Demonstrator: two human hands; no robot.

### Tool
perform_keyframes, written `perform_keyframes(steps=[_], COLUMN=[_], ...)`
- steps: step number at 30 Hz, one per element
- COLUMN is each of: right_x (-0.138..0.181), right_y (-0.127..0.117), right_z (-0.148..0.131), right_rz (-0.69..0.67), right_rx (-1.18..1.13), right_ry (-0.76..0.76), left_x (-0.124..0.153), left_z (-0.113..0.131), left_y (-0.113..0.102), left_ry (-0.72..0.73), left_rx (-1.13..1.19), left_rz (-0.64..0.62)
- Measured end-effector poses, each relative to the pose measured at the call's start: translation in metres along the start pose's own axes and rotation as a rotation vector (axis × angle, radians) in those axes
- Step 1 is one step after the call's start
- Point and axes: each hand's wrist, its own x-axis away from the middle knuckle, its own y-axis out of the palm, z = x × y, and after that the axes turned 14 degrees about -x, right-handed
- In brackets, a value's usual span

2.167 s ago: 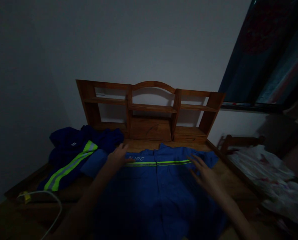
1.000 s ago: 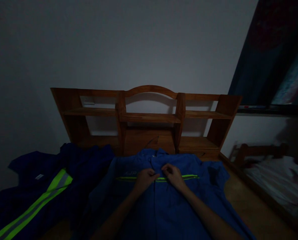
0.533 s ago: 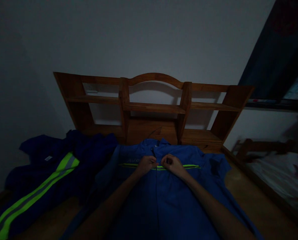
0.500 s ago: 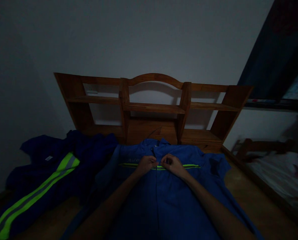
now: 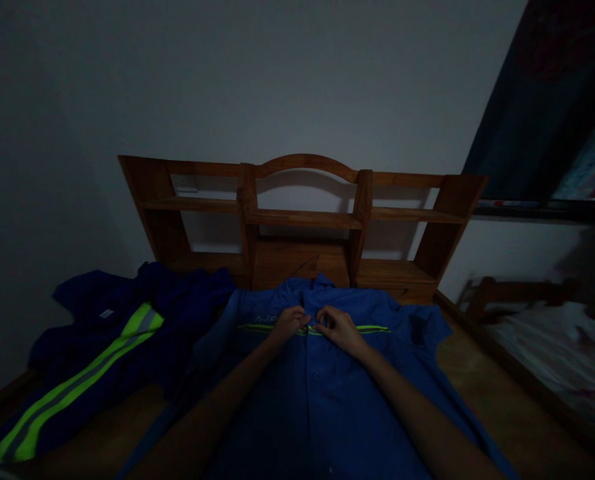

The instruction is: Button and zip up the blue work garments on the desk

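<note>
A blue work shirt [image 5: 277,407] with a thin yellow-green chest stripe lies front side up, its collar toward the shelf. My left hand [image 5: 290,324] pinches the shirt's front edge at the stripe, beside the centre line. Just across that line, my right hand [image 5: 338,328] has thumb and forefinger closed on the other front edge at stripe height. Small pale buttons show lower down the front. Whether a button sits between the fingertips is too dark to tell.
A darker blue garment [image 5: 177,327] with a wide reflective band lies crumpled at the left. Behind stands a wooden shelf unit [image 5: 304,219] against the wall. Pale cloth or plastic [image 5: 567,353] lies beyond the wooden edge on the right, below a dark curtain [image 5: 527,113].
The view has shifted slightly. Both hands stay at the chest stripe, with the right thumb and forefinger now a little further apart from the left hand's fingertips.
</note>
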Motion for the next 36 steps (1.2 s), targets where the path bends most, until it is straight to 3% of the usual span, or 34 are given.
perform_keyframes(steps=[6,14,20,22,29,36], right_x=[0.001,0.005,0.005,0.005,0.005,0.005], right_y=[-0.004,-0.005,-0.003,-0.004,-0.005,0.002], right_z=[0.002,-0.016,-0.018,-0.017,-0.024,-0.022], right_rz=[-0.053,-0.101,-0.121,-0.12,-0.143,-0.176], right_rx=[0.069,0.177,0.181,0.183,0.248,0.409], right_ry=[-0.024,-0.104,-0.109,-0.102,-0.125,-0.147], left_x=[0.0,-0.006,-0.002,-0.001,-0.004,-0.003], left_z=[-0.002,-0.005,-0.001,-0.002,-0.014,-0.024], left_y=[-0.006,-0.02,-0.028,-0.027,-0.011,-0.006], left_ry=[-0.006,-0.057,-0.012,0.003,0.046,0.098], left_rx=[-0.039,-0.051,0.039,0.062,-0.044,0.022], left_rz=[-0.067,-0.189,-0.386,-0.366,-0.106,-0.037])
